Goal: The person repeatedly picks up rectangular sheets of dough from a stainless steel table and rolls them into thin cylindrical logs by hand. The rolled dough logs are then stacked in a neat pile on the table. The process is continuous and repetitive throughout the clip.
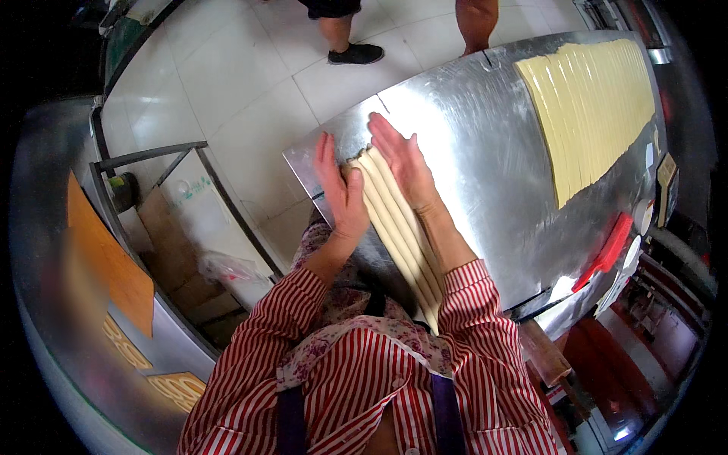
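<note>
Long pale dough ropes (397, 233) lie side by side on a metal work table (495, 170), running from near my body out towards its corner. My left hand (344, 196) is at their left side near the far ends, palm turned inward and thumb along the outer rope. On the other side, my right hand (405, 170) rests flat against the ropes with its fingers stretched out. Neither hand closes around the dough. My right forearm hides part of the ropes. A yellowish sheet of dough (591, 114), cut into many narrow strips, lies at the table's far right.
A red-handled tool (606, 253) and a brush (665, 185) lie along the right edge. Left of me are a dark metal frame (239, 210), a plastic bag (230, 267) and an orange board (108, 256). Beyond the table, other people's legs (335, 34) stand on the tiled floor (244, 108).
</note>
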A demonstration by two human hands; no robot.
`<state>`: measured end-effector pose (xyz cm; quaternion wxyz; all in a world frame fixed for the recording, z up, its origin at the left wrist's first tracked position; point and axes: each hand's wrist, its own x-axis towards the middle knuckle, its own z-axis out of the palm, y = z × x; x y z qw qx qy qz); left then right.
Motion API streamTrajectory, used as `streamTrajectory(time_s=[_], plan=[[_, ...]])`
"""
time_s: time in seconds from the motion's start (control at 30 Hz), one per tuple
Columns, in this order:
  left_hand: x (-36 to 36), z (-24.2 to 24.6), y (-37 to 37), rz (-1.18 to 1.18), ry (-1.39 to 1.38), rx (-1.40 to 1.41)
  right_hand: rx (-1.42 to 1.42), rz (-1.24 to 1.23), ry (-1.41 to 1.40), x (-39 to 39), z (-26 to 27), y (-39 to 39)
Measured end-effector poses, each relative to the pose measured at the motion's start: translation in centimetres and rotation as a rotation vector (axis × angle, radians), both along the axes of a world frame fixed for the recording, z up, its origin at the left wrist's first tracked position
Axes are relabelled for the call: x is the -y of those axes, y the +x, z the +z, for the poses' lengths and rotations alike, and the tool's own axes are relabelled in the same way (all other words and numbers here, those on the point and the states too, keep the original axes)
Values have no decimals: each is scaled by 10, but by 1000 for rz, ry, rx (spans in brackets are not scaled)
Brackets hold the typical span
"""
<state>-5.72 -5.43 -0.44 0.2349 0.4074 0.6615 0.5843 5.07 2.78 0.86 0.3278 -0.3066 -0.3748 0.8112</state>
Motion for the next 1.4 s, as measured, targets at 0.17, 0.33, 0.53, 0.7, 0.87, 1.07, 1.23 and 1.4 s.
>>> streamTrajectory(time_s=[0.17,0.33,0.53,0.7,0.87,1.07,1.23,1.4], plan=[[-4,-7,7,9,13,44,-22,-6,-7,11,-3,7],[-13,-2,0,-53,-33,-58,130,-65,-45,39,-5,40],[-46,18,-23,-816,-71,-575,996,-154,448,77,12,17],[-48,-27,-5,-1191,-60,-1045,1347,-333,880,114,-44,22],[-45,-26,1,-1085,-32,-992,1235,-197,543,164,-6,76],[-47,-29,-1,-1092,2,-1017,1401,-178,518,248,-6,145],[-51,-32,0,-1120,83,-1038,1474,-210,532,308,11,199],[-51,-29,2,-1120,63,-1088,1498,-272,553,342,16,228]])
